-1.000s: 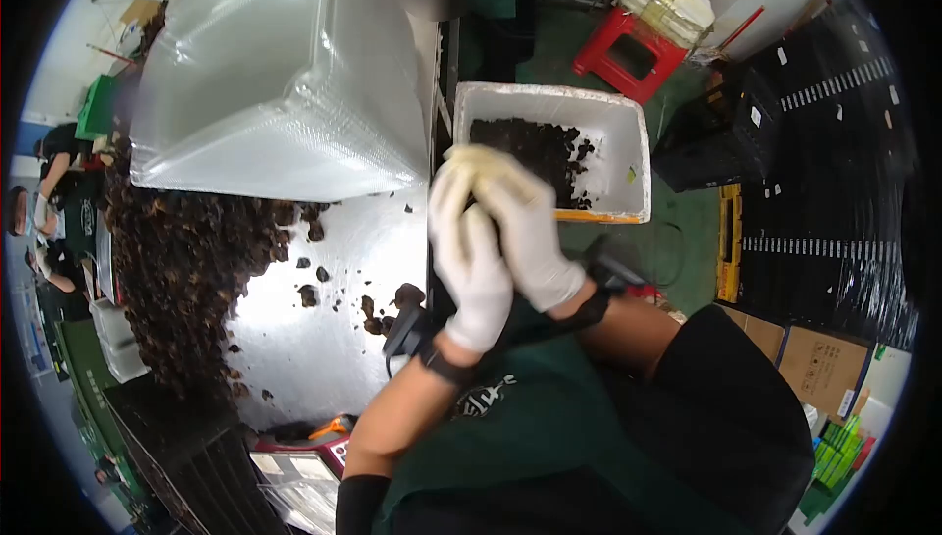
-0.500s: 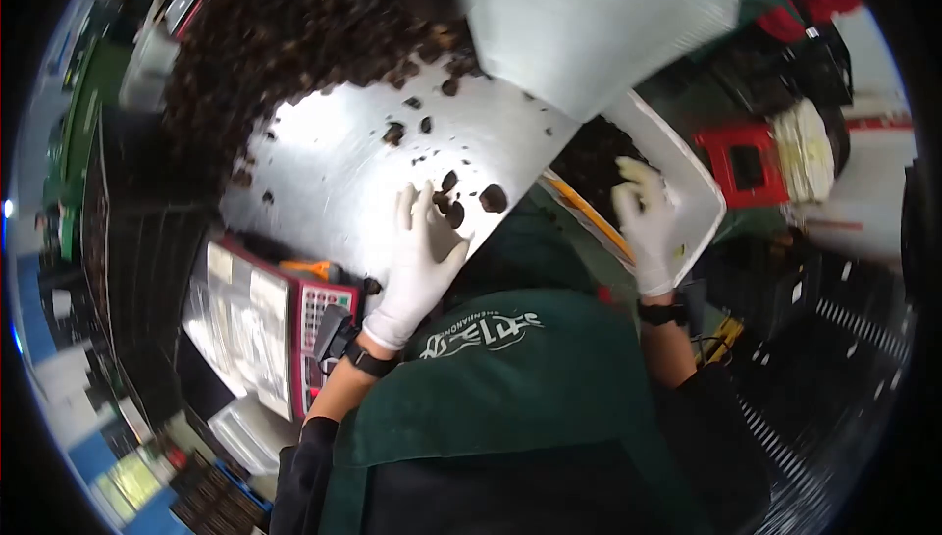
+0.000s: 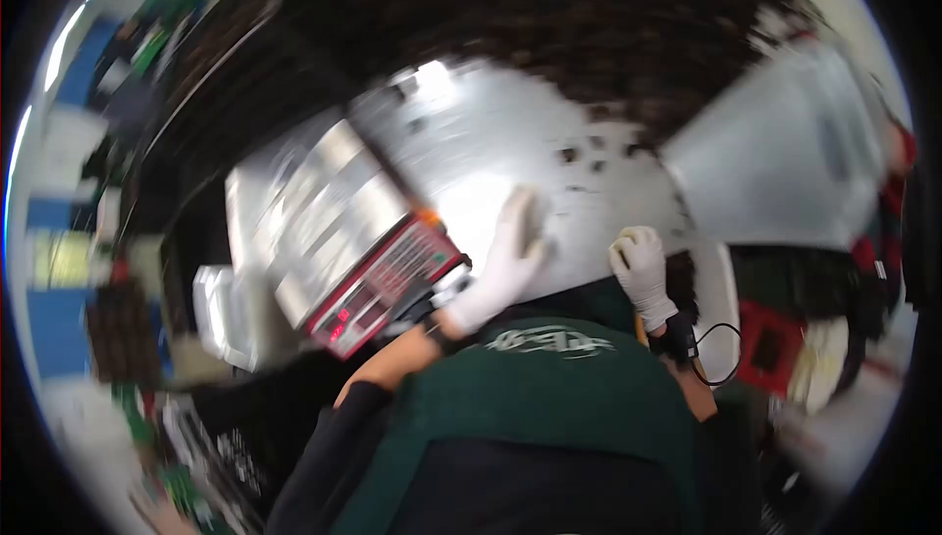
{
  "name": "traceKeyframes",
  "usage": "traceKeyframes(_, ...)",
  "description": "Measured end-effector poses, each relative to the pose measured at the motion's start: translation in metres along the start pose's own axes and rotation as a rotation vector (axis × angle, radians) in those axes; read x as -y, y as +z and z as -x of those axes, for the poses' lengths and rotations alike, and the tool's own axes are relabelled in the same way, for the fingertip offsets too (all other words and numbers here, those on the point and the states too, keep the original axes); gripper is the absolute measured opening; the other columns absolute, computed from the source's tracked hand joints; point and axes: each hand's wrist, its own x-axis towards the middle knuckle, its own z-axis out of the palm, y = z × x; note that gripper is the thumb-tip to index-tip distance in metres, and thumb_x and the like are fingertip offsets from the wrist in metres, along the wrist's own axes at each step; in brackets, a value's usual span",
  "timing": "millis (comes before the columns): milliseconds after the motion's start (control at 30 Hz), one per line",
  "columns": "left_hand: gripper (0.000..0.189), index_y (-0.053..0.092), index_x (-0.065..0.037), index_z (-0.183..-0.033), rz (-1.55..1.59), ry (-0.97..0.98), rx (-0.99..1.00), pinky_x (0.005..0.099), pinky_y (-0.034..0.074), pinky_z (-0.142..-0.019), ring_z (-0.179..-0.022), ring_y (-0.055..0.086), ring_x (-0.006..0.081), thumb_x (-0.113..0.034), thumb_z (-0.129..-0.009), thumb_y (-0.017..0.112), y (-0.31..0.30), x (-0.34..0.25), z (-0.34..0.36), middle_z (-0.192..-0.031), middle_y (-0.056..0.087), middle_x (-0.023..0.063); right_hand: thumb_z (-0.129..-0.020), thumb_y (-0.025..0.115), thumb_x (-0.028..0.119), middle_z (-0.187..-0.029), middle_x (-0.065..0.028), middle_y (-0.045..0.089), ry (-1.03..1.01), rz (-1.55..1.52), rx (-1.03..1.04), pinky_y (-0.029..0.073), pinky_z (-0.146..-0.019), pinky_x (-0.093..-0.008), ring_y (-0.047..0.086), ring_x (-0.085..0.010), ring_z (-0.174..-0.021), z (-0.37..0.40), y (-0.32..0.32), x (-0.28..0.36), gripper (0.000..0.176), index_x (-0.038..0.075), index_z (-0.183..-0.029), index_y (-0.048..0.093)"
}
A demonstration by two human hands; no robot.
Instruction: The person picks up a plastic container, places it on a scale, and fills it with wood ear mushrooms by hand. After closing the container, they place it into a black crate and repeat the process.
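My left hand, in a white glove, lies over the shiny metal tabletop with its fingers stretched out. Nothing shows in it. My right hand, also gloved, is at the table's near edge beside a white box. Its fingers are curled in, and what they hold, if anything, is hidden. A large heap of dark brown, shrivelled pieces covers the back of the table. Several loose pieces are scattered in front of it. Motion blurs much of the view.
A red weighing scale with clear plastic bags on it stands left of my left hand. A translucent tub is at the right side of the table. A red device lies beyond the white box.
My view has turned, bringing the scale nearer the middle. My right hand has gone from over the white box to the table edge, fingers now curled. Pieces beside my left hand no longer show there.
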Motion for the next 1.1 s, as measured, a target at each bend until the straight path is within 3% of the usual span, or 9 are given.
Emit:
traceKeyframes(100, 0.073, 0.030, -0.005, -0.153, -0.109, 0.173, 0.038, 0.0417, 0.029, -0.116, -0.144, 0.035, 0.0249, 0.006, -0.085, 0.055, -0.020, -0.084, -0.050, -0.153, 0.039, 0.0148, -0.079, 0.072, 0.017, -0.099, -0.0073, 0.063, 0.204, 0.215, -0.065, 0.043, -0.089, -0.0451, 0.058, -0.0303, -0.099, 0.063, -0.053, -0.047, 0.012, 0.009, -0.080, 0.063)
traceKeyframes(233, 0.069, 0.037, 0.000, -0.148, 0.009, 0.314, 0.091, 0.0418, 0.027, -0.118, -0.143, 0.035, 0.0312, 0.003, -0.082, 0.058, -0.006, -0.166, -0.117, -0.151, 0.038, 0.0189, -0.079, 0.076, 0.023, -0.118, -0.0145, 0.065, 0.647, 0.375, -0.232, 0.042, -0.100, -0.0449, 0.057, -0.0348, -0.111, 0.112, -0.109, -0.094, 0.021, 0.008, -0.091, 0.073)
traceKeyframes(367, 0.067, 0.039, -0.004, -0.148, 0.128, 0.424, 0.166, 0.0423, 0.036, -0.111, -0.141, 0.038, 0.0301, -0.012, -0.088, 0.066, 0.036, -0.223, -0.170, -0.152, 0.039, 0.0155, -0.093, 0.068, 0.029, -0.122, -0.0156, 0.064, 0.781, -0.115, -0.660, 0.042, -0.103, -0.0366, 0.060, -0.0309, -0.113, 0.077, -0.158, -0.151, 0.033, 0.003, -0.112, 0.069)
traceKeyframes(467, 0.073, 0.036, 0.001, -0.148, 0.324, 0.257, 0.267, 0.0406, 0.037, -0.110, -0.137, 0.043, 0.0319, -0.033, -0.091, 0.068, 0.075, -0.240, -0.215, -0.145, 0.044, 0.0218, -0.101, 0.052, 0.043, -0.133, -0.0125, 0.060, 0.897, -0.610, -0.744, 0.039, -0.106, -0.0350, 0.055, -0.0233, -0.121, 0.034, -0.181, -0.181, 0.050, 0.006, -0.133, 0.059)
traceKeyframes(533, 0.067, 0.039, 0.004, -0.144, 0.452, 0.104, 0.371, 0.0355, 0.039, -0.106, -0.128, 0.049, 0.0266, -0.028, -0.092, 0.067, 0.096, -0.238, -0.225, -0.139, 0.051, 0.0198, -0.103, 0.045, 0.047, -0.138, -0.0110, 0.058, 0.945, -0.791, -0.745, 0.038, -0.108, -0.0348, 0.053, -0.0215, -0.125, 0.004, -0.186, -0.195, 0.056, 0.008, -0.142, 0.052)
traceKeyframes(767, 0.056, 0.048, -0.001, -0.142, 0.482, 0.014, 0.487, 0.0304, 0.038, -0.105, -0.123, 0.052, 0.0196, -0.014, -0.088, 0.052, 0.071, -0.223, -0.202, -0.134, 0.057, 0.0117, -0.102, 0.040, 0.055, -0.140, -0.0123, 0.056, 0.809, -1.359, -0.926, 0.040, -0.108, -0.0373, 0.052, -0.0263, -0.127, -0.075, -0.217, -0.133, 0.063, 0.010, -0.146, 0.048)
traceKeyframes(833, 0.053, 0.050, -0.003, -0.140, 0.586, 0.061, 0.460, 0.0300, 0.042, -0.100, -0.115, 0.055, 0.0173, -0.011, -0.088, 0.053, 0.061, -0.205, -0.201, -0.127, 0.060, 0.0099, -0.103, 0.038, 0.053, -0.132, -0.0123, 0.061, 0.740, -1.391, -0.874, 0.044, -0.103, -0.0362, 0.059, -0.0249, -0.117, -0.045, -0.180, -0.228, 0.064, 0.002, -0.140, 0.052)
traceKeyframes(900, 0.054, 0.048, -0.003, -0.143, 0.594, -0.018, 0.407, 0.0318, 0.037, -0.108, -0.122, 0.053, 0.0194, -0.012, -0.089, 0.051, 0.042, -0.200, -0.197, -0.134, 0.057, 0.0103, -0.104, 0.040, 0.049, -0.120, -0.0104, 0.066, 0.729, -0.992, -0.926, 0.046, -0.098, -0.0328, 0.062, -0.0193, -0.108, -0.025, -0.163, -0.223, 0.061, -0.001, -0.136, 0.054)
traceKeyframes(1100, 0.055, 0.044, -0.003, -0.146, 0.492, 0.027, 0.260, 0.0347, 0.031, -0.114, -0.137, 0.042, 0.0239, -0.011, -0.092, 0.048, -0.021, -0.186, -0.182, -0.148, 0.045, 0.0150, -0.102, 0.046, 0.043, -0.124, -0.0094, 0.065, 0.744, -0.905, -0.563, 0.046, -0.098, -0.0306, 0.062, -0.0176, -0.106, 0.047, -0.157, -0.137, 0.053, 0.000, -0.131, 0.057)
